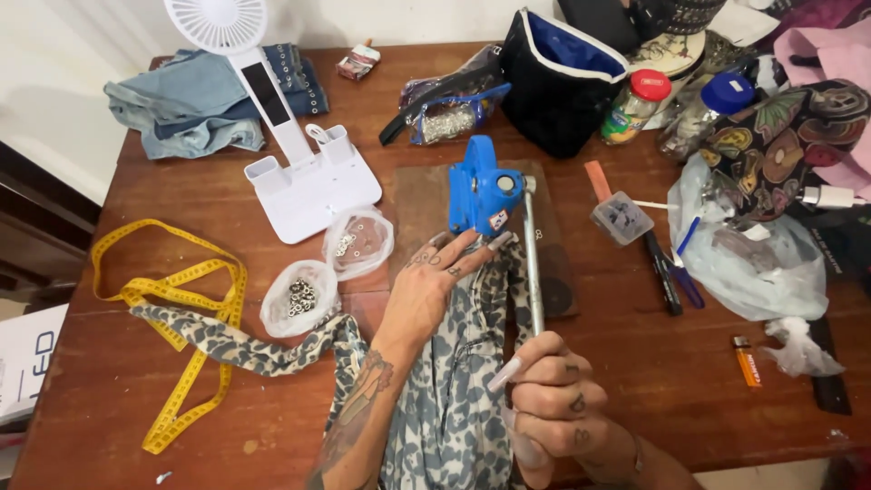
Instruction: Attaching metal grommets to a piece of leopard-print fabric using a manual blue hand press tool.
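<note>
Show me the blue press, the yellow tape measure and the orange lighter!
blue press (481,192), head view, on its blue body.
yellow tape measure (186,377), head view, on its lower strip.
orange lighter (746,363), head view, on its orange body.

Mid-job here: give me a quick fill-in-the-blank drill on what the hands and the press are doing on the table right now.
1. The right hand grips the metal ____ of the blue hand press.
2. The left hand holds the ____-print fabric at the base of the press.
3. The yellow ____ lies looped on the wooden table, to the left of the fabric.
4. Two small clear bags of eyelets sit in front of the white ____.

Missing words: lever; leopard; measuring tape; fan
</note>
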